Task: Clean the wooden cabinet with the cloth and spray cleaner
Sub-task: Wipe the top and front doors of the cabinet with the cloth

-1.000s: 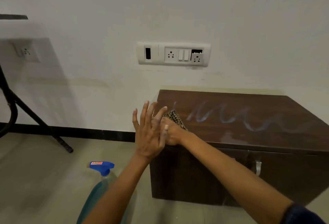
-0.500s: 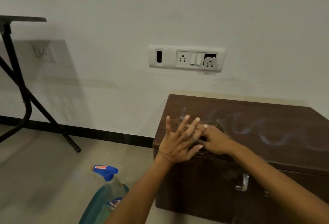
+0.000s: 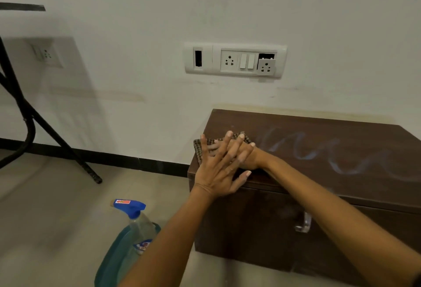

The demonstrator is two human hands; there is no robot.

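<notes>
The cloth (image 3: 198, 150) is pressed flat under the right hand (image 3: 245, 158) at the cabinet's (image 3: 319, 150) top left corner; the left hand (image 3: 218, 172), fingers spread and empty, is laid over it. The spray bottle (image 3: 136, 225) stands on the floor below.

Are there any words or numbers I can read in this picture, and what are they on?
No text here can be read.
Spray bottle: the red sticker on its blue trigger head is too blurred to read.
Spray bottle: the round blue and white label on its body is also too blurred.
Switch plate and wooden cabinet: no writing visible.
</notes>
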